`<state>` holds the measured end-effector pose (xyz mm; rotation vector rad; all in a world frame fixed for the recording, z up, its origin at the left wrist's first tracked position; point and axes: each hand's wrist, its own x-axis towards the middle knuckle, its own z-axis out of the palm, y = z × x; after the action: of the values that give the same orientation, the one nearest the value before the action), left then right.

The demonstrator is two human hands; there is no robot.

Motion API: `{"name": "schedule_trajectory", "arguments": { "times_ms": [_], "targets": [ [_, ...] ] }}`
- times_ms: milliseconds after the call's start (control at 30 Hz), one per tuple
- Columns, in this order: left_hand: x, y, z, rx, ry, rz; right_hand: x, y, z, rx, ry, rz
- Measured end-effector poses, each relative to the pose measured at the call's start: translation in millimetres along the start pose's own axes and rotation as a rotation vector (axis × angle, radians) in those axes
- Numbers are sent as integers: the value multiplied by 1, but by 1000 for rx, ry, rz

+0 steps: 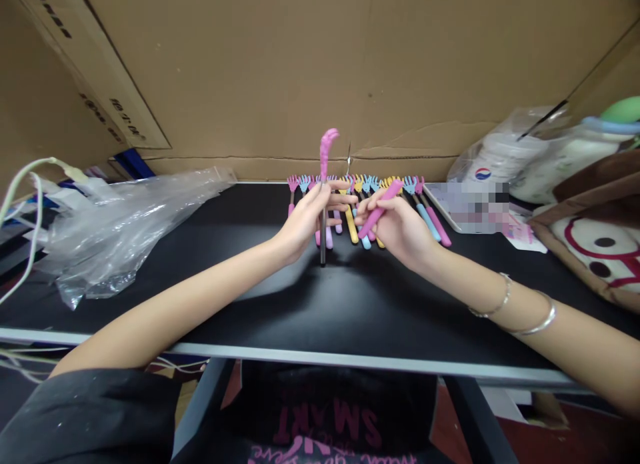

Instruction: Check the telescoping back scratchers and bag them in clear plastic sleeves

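In the head view my left hand [306, 217] grips a back scratcher [328, 147] by its dark metal rod. Its pink claw head points up and the bare rod end points down, just over the table. A loose pink handle [383, 207] lies slanted in the fingers of my right hand [403, 231], apart from the rod. Behind both hands several back scratchers [431, 217] lie in a row on the table, with pink, blue, yellow and purple claws and handles. My hands hide the middle of that row in part.
Crumpled clear plastic bags [125, 231] lie at the left beside white cables [35, 184]. At the right are a phone-like flat object [440, 207], a bagged white cup [505, 161] and a brown bag [590, 244]. A cardboard wall [280, 71] stands behind the black table [340, 317].
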<state>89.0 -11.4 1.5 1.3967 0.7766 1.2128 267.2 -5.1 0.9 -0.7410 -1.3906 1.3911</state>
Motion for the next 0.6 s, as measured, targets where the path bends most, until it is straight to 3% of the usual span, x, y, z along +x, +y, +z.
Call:
{"name": "schedule_trajectory", "arguments": {
  "times_ms": [133,300,467,600],
  "targets": [
    [3,5,-2,91,70,63,-5,2,2,-45,-122,171],
    [1,8,-1,173,87,128,-19,0,15,-116,-382,321],
    [-5,0,-1,194,62,122,-23,0,19,-259,-380,244],
    [-4,3,-18,307,10,135,-16,0,13,-412,-341,139]
  ]
}}
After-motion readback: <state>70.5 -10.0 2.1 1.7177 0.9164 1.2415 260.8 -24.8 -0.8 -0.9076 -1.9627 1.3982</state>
